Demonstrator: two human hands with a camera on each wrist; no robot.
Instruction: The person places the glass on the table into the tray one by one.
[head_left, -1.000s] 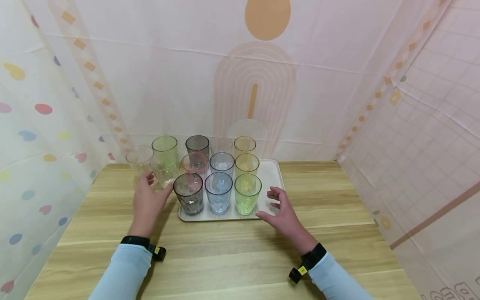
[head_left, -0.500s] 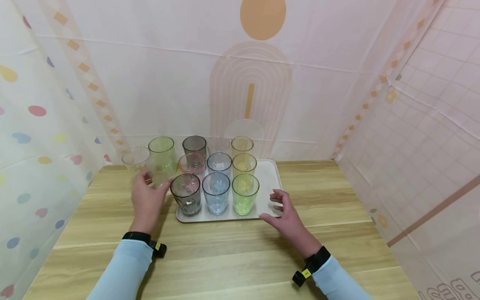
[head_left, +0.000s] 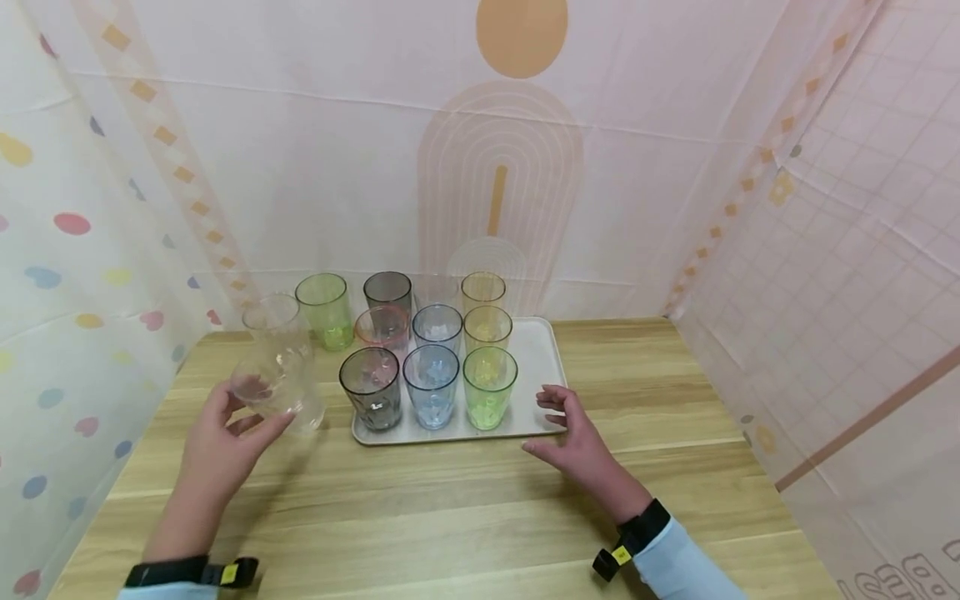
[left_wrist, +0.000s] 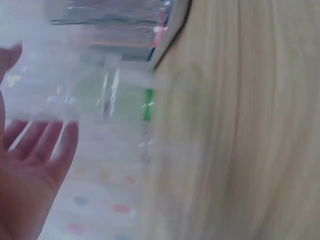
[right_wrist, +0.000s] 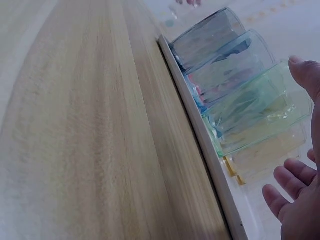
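Pale pink patterned curtains wrap around a light wooden surface point(head_left: 465, 508), with a polka-dot sheet hanging off to the side. Sitting on that surface is a white rectangular plastic tray point(head_left: 542, 354) packed with tinted see-through plastic cups, so I'll use the tray as the landmark.

Front row on the tray: a smoky grey cup point(head_left: 370, 387), a blue cup point(head_left: 432, 385) and a green cup point(head_left: 490, 387). Behind those are a pinkish cup point(head_left: 383, 325), another blue one point(head_left: 439, 325) and a yellowish cup point(head_left: 488, 327). A few more stand at or past the tray's back edge, including a taller green cup point(head_left: 324, 308) near its back left corner.

The left hand point(head_left: 217, 446) is out past the tray's front left corner, lifted off the surface, fingers and thumb wrapped around a clear colourless plastic cup point(head_left: 279, 379) that's tilted over. There might be a second clear cup right behind it; it's hard to tell them apart, and the left wrist view is just blur.

The right hand point(head_left: 573, 437) is just off the tray's front right corner, fingers loose and spread, holding nothing. The wrist view shows it close beside the green cup but not touching.
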